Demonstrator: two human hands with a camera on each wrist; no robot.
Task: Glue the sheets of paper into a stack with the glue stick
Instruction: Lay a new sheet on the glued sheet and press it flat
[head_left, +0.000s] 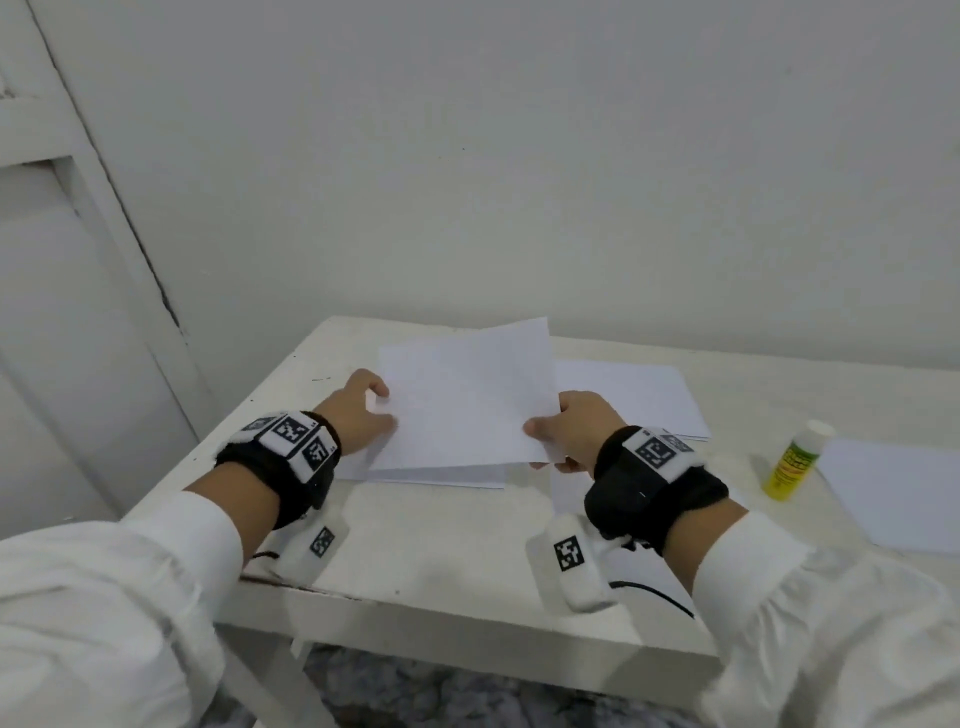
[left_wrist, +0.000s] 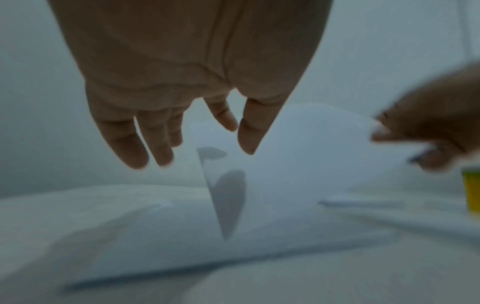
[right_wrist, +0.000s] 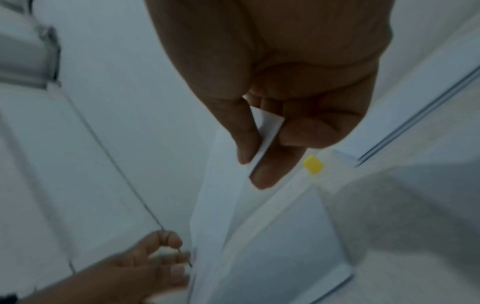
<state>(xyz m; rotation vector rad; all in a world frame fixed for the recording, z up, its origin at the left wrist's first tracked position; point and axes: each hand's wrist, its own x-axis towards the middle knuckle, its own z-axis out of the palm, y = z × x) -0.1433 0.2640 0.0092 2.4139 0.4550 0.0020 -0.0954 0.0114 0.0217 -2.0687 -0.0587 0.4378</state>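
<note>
My right hand (head_left: 550, 436) pinches the near right corner of a white sheet (head_left: 467, 395) and holds it tilted just above a paper stack (head_left: 441, 475) on the white table (head_left: 467, 545). The right wrist view shows thumb and fingers of that hand (right_wrist: 259, 148) clamped on the sheet's corner (right_wrist: 267, 127). My left hand (head_left: 387, 405) sits at the sheet's left edge with relaxed fingers. In the left wrist view its fingers (left_wrist: 237, 133) hang straight beside the sheet (left_wrist: 298, 164), gripping nothing. A yellow-green glue stick (head_left: 795, 462) with a white cap stands upright to the right, untouched.
Another sheet (head_left: 634, 395) lies flat behind my right hand. One more sheet (head_left: 898, 493) lies at the table's right end, past the glue stick. A wall runs close behind the table and a door stands at the left. A grey rug shows below the front edge.
</note>
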